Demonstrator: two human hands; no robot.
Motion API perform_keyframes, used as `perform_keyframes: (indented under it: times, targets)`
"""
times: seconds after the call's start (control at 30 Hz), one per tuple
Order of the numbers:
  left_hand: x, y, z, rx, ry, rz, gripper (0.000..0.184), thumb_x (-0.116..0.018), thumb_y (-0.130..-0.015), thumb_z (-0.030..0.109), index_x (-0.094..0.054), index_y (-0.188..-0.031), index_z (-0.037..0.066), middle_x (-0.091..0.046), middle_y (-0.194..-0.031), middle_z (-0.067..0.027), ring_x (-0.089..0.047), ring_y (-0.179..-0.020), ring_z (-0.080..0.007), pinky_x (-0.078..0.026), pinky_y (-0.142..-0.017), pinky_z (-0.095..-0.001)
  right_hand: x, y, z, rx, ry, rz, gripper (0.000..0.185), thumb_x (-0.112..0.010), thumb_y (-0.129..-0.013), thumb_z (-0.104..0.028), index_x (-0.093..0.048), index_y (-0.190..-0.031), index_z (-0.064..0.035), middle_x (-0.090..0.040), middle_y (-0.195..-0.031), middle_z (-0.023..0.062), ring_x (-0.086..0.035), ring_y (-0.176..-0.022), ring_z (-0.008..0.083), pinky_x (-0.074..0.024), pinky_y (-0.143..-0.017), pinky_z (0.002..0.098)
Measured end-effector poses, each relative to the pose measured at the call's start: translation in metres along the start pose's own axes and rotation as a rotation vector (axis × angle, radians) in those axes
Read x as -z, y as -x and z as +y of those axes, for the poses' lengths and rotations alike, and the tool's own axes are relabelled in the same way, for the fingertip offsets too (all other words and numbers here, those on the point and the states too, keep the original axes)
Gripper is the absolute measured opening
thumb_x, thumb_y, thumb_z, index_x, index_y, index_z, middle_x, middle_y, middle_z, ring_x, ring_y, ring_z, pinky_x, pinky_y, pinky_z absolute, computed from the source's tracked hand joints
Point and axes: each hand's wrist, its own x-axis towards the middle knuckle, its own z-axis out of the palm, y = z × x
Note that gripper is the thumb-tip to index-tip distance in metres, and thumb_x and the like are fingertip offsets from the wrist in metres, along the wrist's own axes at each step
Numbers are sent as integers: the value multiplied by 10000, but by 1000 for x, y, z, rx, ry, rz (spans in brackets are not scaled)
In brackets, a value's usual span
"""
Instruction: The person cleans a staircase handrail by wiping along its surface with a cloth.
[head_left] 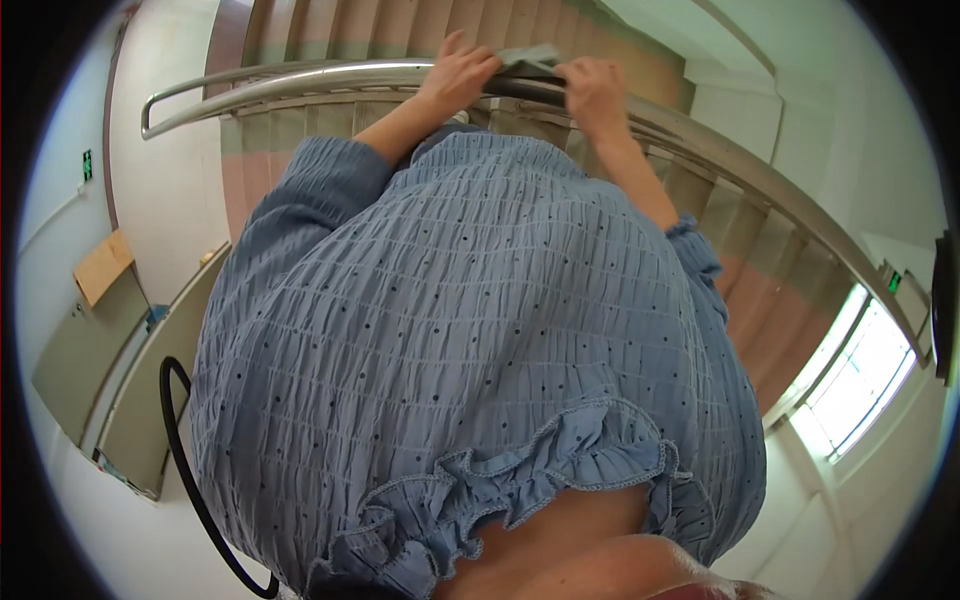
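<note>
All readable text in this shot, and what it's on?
None readable.
Left-wall green sign: too small to read.
Right-side green sign: too small to read.
Cloth and rail: no lettering visible.

Brown steps run ahead of you and down your right side, where a bright window shows dark bars. To your left, a wooden board sits by 2 greyish panels. You have 2 green signs in view, 1 far left, 1 near the window.
</note>
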Motion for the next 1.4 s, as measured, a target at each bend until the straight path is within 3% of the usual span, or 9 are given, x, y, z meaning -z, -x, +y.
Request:
perform_keyframes:
  times: [0.13,0.23,0.3,0.4,0.53,0.67,0.8,1.1,1.4]
  targets:
    - [-10,-42,30,-37,33,91,196,-540,-865,58,-629,-1035,95,-658,-1024,-60,-631,-1044,-242,-378,-1080,-483,38,-7,38,-69,107,56,216,-587,-849,-116,-746,-979,-185,-656,-958,7,-614,-993,232,-401,-977,455]
    - [-13,-35,31,-43,56,26,174,-535,-853,48,-604,-1008,83,-651,-1026,-77,-627,-1022,-258,-417,-1036,-465,24,1,42,-41,104,-144,231,-609,-834,-119,-749,-997,-201,-656,-973,7,-614,-996,242,-422,-940,469]
    - [-5,-13,16,-40,65,-125,207,-551,-854,67,-609,-1053,78,-656,-1109,-75,-622,-1080,-261,-401,-1068,-461,11,3,25,20,-11,-176,223,-629,-822,-129,-748,-995,-203,-650,-982,12,-613,-992,254,-438,-916,461]
    - [14,21,-3,1,40,-2,314,-570,-858,98,-612,-1169,85,-646,-1227,-82,-592,-1191,-261,-361,-1118,-464,-1,-3,-11,37,-148,-162,211,-632,-827,-124,-739,-996,-191,-658,-1036,15,-615,-1037,251,-434,-944,442]
    - [16,39,-7,-26,-83,-65,466,-576,-878,131,-566,-1344,122,-621,-1323,-79,-530,-1303,-226,-301,-1170,-477,-12,3,-19,65,-184,-79,201,-629,-837,-119,-726,-997,-192,-672,-1081,16,-620,-1080,233,-426,-975,433]
    - [6,33,8,-185,-67,48,435,-549,-901,130,-582,-1335,128,-623,-1325,-65,-544,-1288,-208,-285,-1184,-478,15,3,8,60,-96,-130,190,-624,-855,-129,-717,-1006,-197,-689,-1088,15,-633,-1079,218,-412,-1007,461]
    - [5,37,2,-196,-88,19,403,-499,-935,153,-577,-1329,126,-616,-1330,-61,-539,-1293,-204,-254,-1196,-495,9,-3,5,67,-72,-200,192,-610,-871,-163,-710,-1033,-189,-695,-1075,12,-638,-1060,223,-400,-1030,490]
    - [30,77,-44,133,-206,-82,423,-537,-891,85,-606,-1305,135,-644,-1298,-29,-544,-1287,-195,-214,-1206,-491,-51,-30,-44,188,-84,-149,200,-520,-910,-135,-710,-964,-174,-704,-1010,30,-646,-1040,238,-395,-1042,503]
    - [18,14,27,-213,-36,-1,388,-548,-902,151,-598,-1285,109,-610,-1336,-43,-512,-1319,-207,-248,-1208,-524,35,5,33,2,19,-249,216,-627,-844,-169,-726,-1036,-176,-709,-1041,45,-653,-1021,257,-408,-1016,531]
